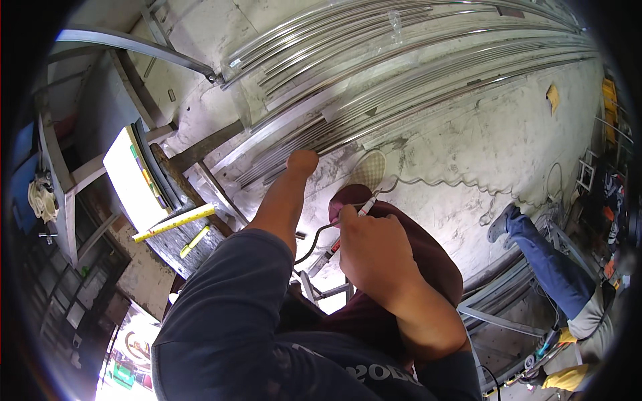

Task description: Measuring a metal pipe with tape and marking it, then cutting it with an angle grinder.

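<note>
Two bare hands are seen. R hand (376, 248) is kept back-up, fingers curled & pressed tog. around a slim white-&-red tool (366, 204); fingertips hidden. Tool is held slantwise over the dark-red trouser leg (428, 257), nr a chequered shoe (369, 167). Coiled grey cord (461, 182) is laid from tool's upper end across floor (461, 147) to R side.

L hand (303, 162) is stretched fwd by the nr ends of thin metal rods (401, 87), which are spread lengthwise on floor. Its fingers are hidden: can't tell if spread or pinching, nor if rods are touched.

On L, a white pad (130, 180) w/ coloured tabs, a yellow ruler (175, 222) & a yellow-green cutter-like item (194, 242) are set on a dark worn bench (177, 257). Far R, a co-worker's blue trouser leg (548, 260) is seen beside grey metal framing (501, 321).
</note>
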